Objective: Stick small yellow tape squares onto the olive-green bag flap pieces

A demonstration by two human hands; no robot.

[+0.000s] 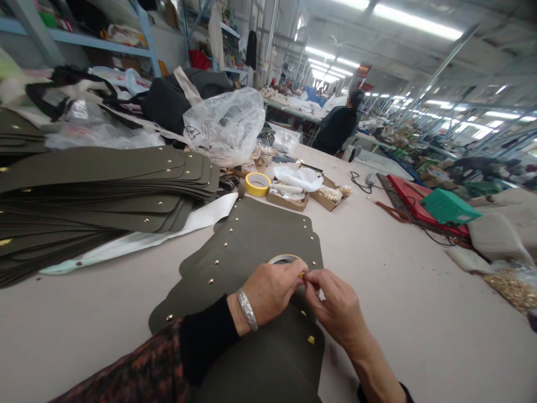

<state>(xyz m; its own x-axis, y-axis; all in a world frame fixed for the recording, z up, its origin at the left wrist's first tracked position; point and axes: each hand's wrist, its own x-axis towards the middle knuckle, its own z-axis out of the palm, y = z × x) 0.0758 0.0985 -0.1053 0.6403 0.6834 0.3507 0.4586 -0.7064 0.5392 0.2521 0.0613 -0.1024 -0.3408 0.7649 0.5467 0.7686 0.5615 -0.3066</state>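
Observation:
My left hand (271,291), with a silver bracelet at the wrist, is closed around a roll of tape (285,258); only the roll's upper rim shows. My right hand (335,305) pinches at a small bit of yellow tape (301,275) where the fingertips of both hands meet. Whether this bit is still joined to the roll is hidden. Beneath both hands lie overlapping dark olive panels (268,224) with gold rivets along their edges. A small torn piece of yellow tape (311,340) sticks to the panel below my right hand, with a smaller one just above it.
Stacked olive panels (92,168) and a white strip (168,238) lie to the left. Behind the work are another yellow tape roll (257,183), small cardboard boxes (289,200) and a clear plastic bag (229,126). A green box (451,206) rests at right. A person (338,126) sits farther back.

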